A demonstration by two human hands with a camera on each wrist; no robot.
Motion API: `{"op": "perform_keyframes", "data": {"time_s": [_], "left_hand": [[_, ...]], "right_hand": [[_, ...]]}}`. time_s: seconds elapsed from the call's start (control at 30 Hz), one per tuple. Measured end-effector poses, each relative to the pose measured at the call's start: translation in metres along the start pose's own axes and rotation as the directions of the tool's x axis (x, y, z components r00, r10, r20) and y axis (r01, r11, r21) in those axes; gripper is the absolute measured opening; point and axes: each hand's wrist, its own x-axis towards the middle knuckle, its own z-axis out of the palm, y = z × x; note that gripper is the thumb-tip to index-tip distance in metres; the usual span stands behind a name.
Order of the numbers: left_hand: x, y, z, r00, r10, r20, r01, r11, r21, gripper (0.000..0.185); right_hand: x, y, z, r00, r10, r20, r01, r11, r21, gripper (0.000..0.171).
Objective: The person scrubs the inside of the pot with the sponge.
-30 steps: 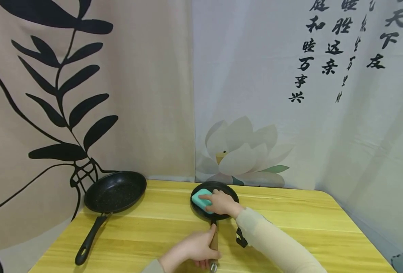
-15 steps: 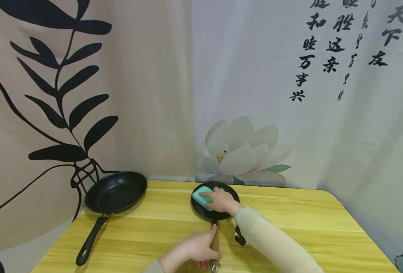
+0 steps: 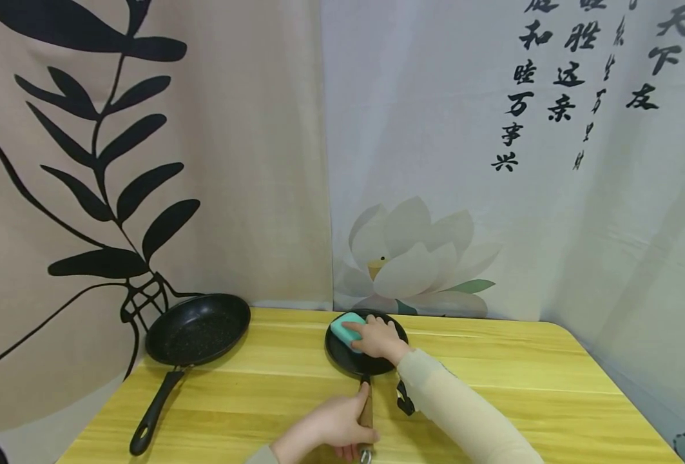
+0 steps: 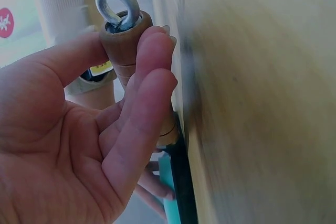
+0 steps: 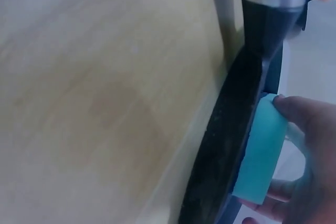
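Head view: small round black frying pan (image 3: 361,351) sits flat on yellow wooden table (image 3: 522,380), long axis near–far, wooden handle (image 3: 366,412) pointing toward the person. Left hand (image 3: 330,426) curls round that handle. Right hand (image 3: 378,339) presses a teal rectangular sponge (image 3: 347,325) at the pan's far-left rim, fingers curled over it. Larger black frying pan (image 3: 197,328) lies well apart, left.

Left wrist view: fingers (image 4: 142,98) wrap the handle below its metal ring (image 4: 116,4).

Right wrist view: fingertips (image 5: 302,116) grip the sponge against the pan.
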Motion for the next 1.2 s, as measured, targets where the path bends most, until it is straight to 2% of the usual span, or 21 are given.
{"op": "perform_keyframes", "data": {"time_s": [0.03,0.1,0.3,0.4,0.5,0.57,0.63,0.73,0.8,0.87,1.03,1.2], "left_hand": [[-0.002,0.002,0.0,1.0,0.002,-0.009,-0.001,1.0,0.011,0.114],[-0.011,0.018,0.0,1.0,-0.015,-0.023,0.015,1.0,0.027,0.111],[-0.053,0.089,-0.003,0.998,-0.046,-0.049,0.051,0.993,0.107,0.096],[-0.064,0.107,-0.004,0.996,-0.049,-0.073,0.055,0.995,0.079,0.092],[-0.065,0.11,-0.004,0.995,-0.051,-0.084,0.056,0.997,0.054,0.09],[-0.059,0.1,-0.004,0.996,-0.051,-0.071,0.056,0.996,0.07,0.093],[-0.045,0.078,-0.002,0.997,-0.053,-0.054,0.057,0.996,0.069,0.098],[-0.017,0.033,-0.001,0.999,-0.03,-0.013,0.031,0.999,0.036,0.109],[-0.007,0.014,0.0,1.0,-0.009,-0.004,0.009,1.0,-0.011,0.113],[-0.018,0.032,0.0,1.0,-0.014,-0.02,0.014,1.0,-0.01,0.107],[-0.064,0.108,-0.003,0.994,-0.064,-0.093,0.069,0.996,0.051,0.087],[-0.065,0.107,-0.004,0.996,-0.05,-0.079,0.054,0.998,0.044,0.09]], "right_hand": [[0.001,0.001,0.001,1.0,0.005,0.0,-0.005,1.0,0.006,0.053],[0.001,0.002,0.001,1.0,0.011,0.002,-0.011,1.0,0.015,0.053],[0.002,0.005,0.001,1.0,0.027,0.0,-0.027,0.999,0.018,0.054],[0.003,0.007,0.0,0.999,0.038,-0.008,-0.038,0.999,0.02,0.054],[0.003,0.01,-0.001,0.998,0.053,-0.016,-0.052,0.998,0.036,0.054],[0.003,0.012,-0.001,0.998,0.061,-0.021,-0.06,0.997,0.046,0.055],[0.004,0.014,0.0,0.997,0.069,-0.026,-0.067,0.996,0.051,0.055],[0.005,0.018,0.001,0.997,0.077,-0.03,-0.075,0.996,0.05,0.055],[0.005,0.02,0.001,0.996,0.082,-0.027,-0.081,0.995,0.056,0.056],[0.004,0.021,0.0,0.996,0.086,-0.027,-0.085,0.995,0.06,0.055],[0.0,0.022,-0.004,0.995,0.1,-0.022,-0.098,0.992,0.074,0.055],[-0.002,0.026,-0.003,0.994,0.111,-0.016,-0.109,0.989,0.096,0.056]]}}
